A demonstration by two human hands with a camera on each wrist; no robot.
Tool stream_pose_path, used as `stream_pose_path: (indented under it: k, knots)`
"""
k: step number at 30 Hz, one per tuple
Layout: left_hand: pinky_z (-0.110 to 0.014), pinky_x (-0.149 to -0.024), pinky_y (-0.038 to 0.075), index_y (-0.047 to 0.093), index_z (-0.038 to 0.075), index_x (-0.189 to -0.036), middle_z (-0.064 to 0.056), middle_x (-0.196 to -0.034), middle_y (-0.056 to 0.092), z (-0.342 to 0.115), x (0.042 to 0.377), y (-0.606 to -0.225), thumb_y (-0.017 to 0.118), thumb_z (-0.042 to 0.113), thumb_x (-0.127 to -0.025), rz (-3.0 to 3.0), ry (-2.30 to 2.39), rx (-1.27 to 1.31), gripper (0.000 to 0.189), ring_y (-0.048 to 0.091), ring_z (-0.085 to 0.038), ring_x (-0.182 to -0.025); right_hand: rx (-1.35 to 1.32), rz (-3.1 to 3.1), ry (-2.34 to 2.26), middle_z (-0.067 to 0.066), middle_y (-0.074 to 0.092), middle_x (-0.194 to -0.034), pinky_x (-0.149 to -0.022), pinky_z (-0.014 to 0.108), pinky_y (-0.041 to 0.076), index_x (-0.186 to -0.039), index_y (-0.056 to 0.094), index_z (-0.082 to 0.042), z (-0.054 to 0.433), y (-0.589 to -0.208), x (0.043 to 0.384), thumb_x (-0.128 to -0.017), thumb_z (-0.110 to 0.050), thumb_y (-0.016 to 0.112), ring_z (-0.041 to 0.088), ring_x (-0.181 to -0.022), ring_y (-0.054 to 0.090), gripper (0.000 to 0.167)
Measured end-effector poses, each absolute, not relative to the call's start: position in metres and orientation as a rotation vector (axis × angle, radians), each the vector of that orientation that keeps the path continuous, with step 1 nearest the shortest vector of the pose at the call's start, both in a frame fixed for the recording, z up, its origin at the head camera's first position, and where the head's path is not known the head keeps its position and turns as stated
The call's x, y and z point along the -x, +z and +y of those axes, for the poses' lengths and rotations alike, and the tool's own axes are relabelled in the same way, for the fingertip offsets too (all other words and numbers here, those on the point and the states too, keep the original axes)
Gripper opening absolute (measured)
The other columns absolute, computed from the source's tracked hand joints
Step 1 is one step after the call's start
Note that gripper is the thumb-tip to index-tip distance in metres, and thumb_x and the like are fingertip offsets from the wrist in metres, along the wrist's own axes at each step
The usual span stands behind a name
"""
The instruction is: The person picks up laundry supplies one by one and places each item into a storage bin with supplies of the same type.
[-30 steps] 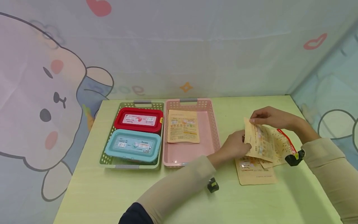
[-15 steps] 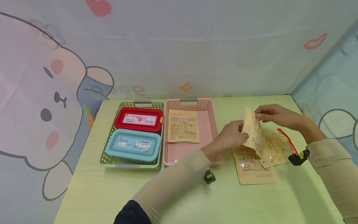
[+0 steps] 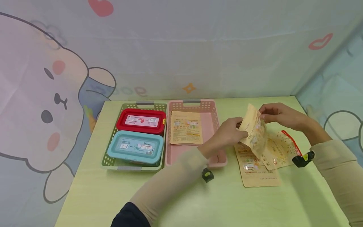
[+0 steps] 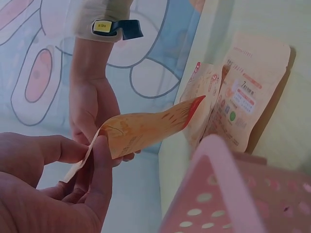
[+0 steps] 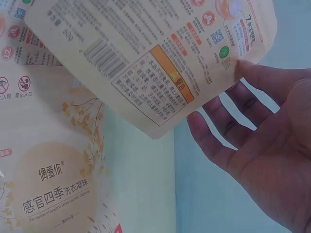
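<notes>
A tan printed laundry-capsule pouch (image 3: 253, 132) is raised above the table's right side, bent and tilted. My left hand (image 3: 228, 134) pinches its left edge between thumb and fingers. At the opposite edge is my right hand (image 3: 285, 116); in the right wrist view its thumb lies on the pouch (image 5: 160, 63) with the fingers behind. The left wrist view shows a red strip along the far end of the held pouch (image 4: 146, 128). Beneath, two more pouches overlap on the table: a back-side-up pouch (image 3: 262, 179) and a red-edged pouch (image 3: 280, 148).
A pink basket (image 3: 214, 116) stands left of the pouches, with one tan pouch (image 3: 185, 129) lying inside. My left forearm crosses its front right corner. Beside it, a green basket (image 3: 105, 162) holds a red-lidded box (image 3: 141, 121) and a light-blue box (image 3: 135, 147). A printed cloth (image 3: 227, 63) hangs behind the table.
The held pouch has moved up and left with my left hand and turned more on edge, bending. My right hand has shifted slightly up and right along with it.
</notes>
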State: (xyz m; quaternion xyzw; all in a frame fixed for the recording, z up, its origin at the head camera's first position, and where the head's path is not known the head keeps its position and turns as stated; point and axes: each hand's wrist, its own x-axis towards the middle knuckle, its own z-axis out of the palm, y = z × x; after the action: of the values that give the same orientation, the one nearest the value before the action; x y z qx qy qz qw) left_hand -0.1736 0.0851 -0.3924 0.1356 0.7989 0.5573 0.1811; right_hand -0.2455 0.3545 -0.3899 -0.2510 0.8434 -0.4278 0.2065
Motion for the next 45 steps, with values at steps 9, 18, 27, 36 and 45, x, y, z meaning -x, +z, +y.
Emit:
stream_pose_path:
  k: [9,18,27,36,45]
  knots:
    - [-0.031,-0.061,0.063,0.067,0.004,-0.125,-0.005,-0.105,0.067,0.071,0.181,-0.386,0.066,0.003,-0.101,2.194,1.648,-0.425,0.024,0.076,-0.026,-0.076,0.714,2.373,-1.169,0.015,0.068,-0.111,-0.092,0.035,0.059,-0.12,0.061,0.001,0.35,-0.383,0.245,-0.113,-0.016,0.052,0.023,-0.1,0.069,0.02]
    - [-0.033,-0.062,0.063,0.066,0.002,-0.129,-0.006,-0.105,0.067,0.065,0.185,-0.385,0.064,0.001,-0.1,2.181,1.677,-0.423,0.028,0.077,-0.033,-0.08,0.722,2.427,-1.149,0.014,0.069,-0.117,-0.09,0.034,0.059,-0.123,0.061,0.001,0.342,-0.376,0.243,-0.113,-0.013,0.051,0.018,-0.104,0.069,0.02]
    - [-0.035,-0.064,0.064,0.065,0.002,-0.13,-0.008,-0.108,0.069,0.059,0.188,-0.381,0.063,0.0,-0.1,2.162,1.701,-0.439,0.03,0.078,-0.037,-0.083,0.707,2.496,-1.156,0.012,0.071,-0.114,-0.087,0.031,0.06,-0.121,0.064,0.0,0.339,-0.375,0.242,-0.112,-0.012,0.054,0.019,-0.1,0.07,0.018]
    - [-0.035,-0.066,0.064,0.065,0.002,-0.13,-0.012,-0.117,0.068,0.052,0.192,-0.373,0.063,0.0,-0.101,2.159,1.724,-0.442,0.029,0.077,-0.031,-0.076,0.731,2.566,-1.186,0.01,0.071,-0.113,-0.087,0.028,0.059,-0.119,0.066,-0.001,0.337,-0.371,0.241,-0.112,-0.012,0.055,0.015,-0.101,0.07,0.017]
    - [-0.033,-0.067,0.064,0.061,0.001,-0.14,-0.019,-0.138,0.062,0.046,0.196,-0.362,0.064,0.003,-0.102,2.174,1.704,-0.472,0.038,0.076,-0.026,-0.07,0.708,2.662,-1.183,0.01,0.067,-0.113,-0.086,0.024,0.058,-0.118,0.066,-0.004,0.335,-0.368,0.241,-0.111,-0.015,0.058,0.014,-0.102,0.067,0.015]
